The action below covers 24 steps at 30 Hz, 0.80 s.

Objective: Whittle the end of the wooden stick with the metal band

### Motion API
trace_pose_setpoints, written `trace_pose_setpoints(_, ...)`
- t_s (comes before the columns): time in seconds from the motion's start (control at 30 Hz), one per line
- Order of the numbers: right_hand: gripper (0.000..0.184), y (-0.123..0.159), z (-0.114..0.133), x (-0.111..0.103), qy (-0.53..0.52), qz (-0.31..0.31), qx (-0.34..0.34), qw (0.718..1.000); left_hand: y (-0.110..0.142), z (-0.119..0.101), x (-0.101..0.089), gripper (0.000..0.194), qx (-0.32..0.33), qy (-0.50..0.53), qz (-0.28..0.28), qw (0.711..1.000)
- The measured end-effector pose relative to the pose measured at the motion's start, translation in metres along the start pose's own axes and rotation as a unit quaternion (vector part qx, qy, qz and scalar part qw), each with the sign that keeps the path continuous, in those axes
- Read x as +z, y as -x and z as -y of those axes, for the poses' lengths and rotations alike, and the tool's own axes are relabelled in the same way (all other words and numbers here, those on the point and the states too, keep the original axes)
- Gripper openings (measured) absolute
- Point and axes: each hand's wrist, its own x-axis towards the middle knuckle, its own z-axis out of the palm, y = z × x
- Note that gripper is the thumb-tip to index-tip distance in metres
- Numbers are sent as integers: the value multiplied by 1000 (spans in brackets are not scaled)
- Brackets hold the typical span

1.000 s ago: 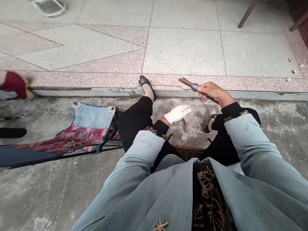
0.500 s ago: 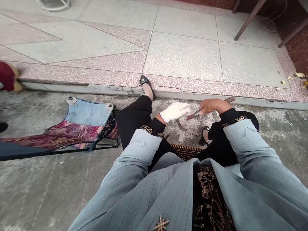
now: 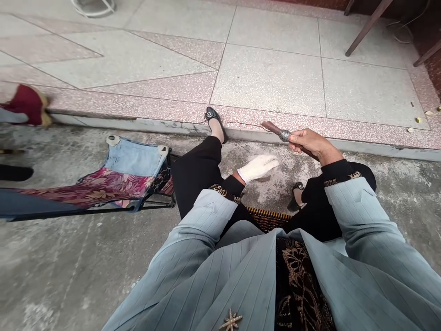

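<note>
My right hand (image 3: 312, 143), bare, is closed around a brown stick (image 3: 272, 127) with a coil of silvery wire (image 3: 284, 135) wound about it. The stick's far end points up and left over the step's edge. Lower and to the left is my left hand (image 3: 258, 168) in a white knitted glove, its fingers drawn together. A faint thin line seems to run from the coil down to its fingertips; what they hold is hidden. Just below the glove shows part of a brownish curved piece (image 3: 265, 179), mostly covered by the hand.
A tiled step (image 3: 268, 82) runs across the front, above a rough concrete ground (image 3: 62, 266). To the left stands a folding chair (image 3: 134, 158) with floral and blue fabric. Another person's red shoe (image 3: 29, 105) is at far left. Wooden furniture legs (image 3: 368, 27) stand upper right.
My right hand has lifted the wire-wound stick and swung its tip from pointing down-left to up-left, away from the glove. My left hand has dropped slightly over the curved piece.
</note>
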Motion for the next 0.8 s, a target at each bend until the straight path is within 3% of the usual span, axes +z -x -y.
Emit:
trace_pose_setpoints(0.1, 34, -7, -5, -1, 144, -46, 60, 987, -3, 4, 6, 38, 34, -63, 36, 997)
trace_pose_setpoints(0.27, 36, -12, -9, 13, 408, -67, 140, 900, -4, 12, 17, 43, 63, -244, 53, 966)
trace_pose_setpoints(0.4, 39, -16, -13, 26, 498, -2, 172, 850, -1, 15, 20, 42, 65, -290, 57, 953)
trace_pose_setpoints(0.5, 34, -16, -17, 31, 526, 92, 200, 821, 0, 14, 17, 41, 72, -281, 77, 954)
trace_pose_setpoints(0.57, 31, -14, -20, 30, 469, 201, 203, 836, 1, 14, 15, 42, 82, -240, 90, 963)
trace_pose_setpoints(0.67, 33, -9, -21, 21, 277, 363, 157, 876, -1, 17, 13, 43, 100, -90, 119, 984)
trace_pose_setpoints(0.73, 36, -5, -17, 11, 202, 382, 120, 894, -2, 19, 13, 46, 83, 47, 120, 988)
trace_pose_setpoints(0.8, 41, 0, -10, 0, 167, 335, 85, 923, -2, 21, 12, 49, 37, 167, 95, 981)
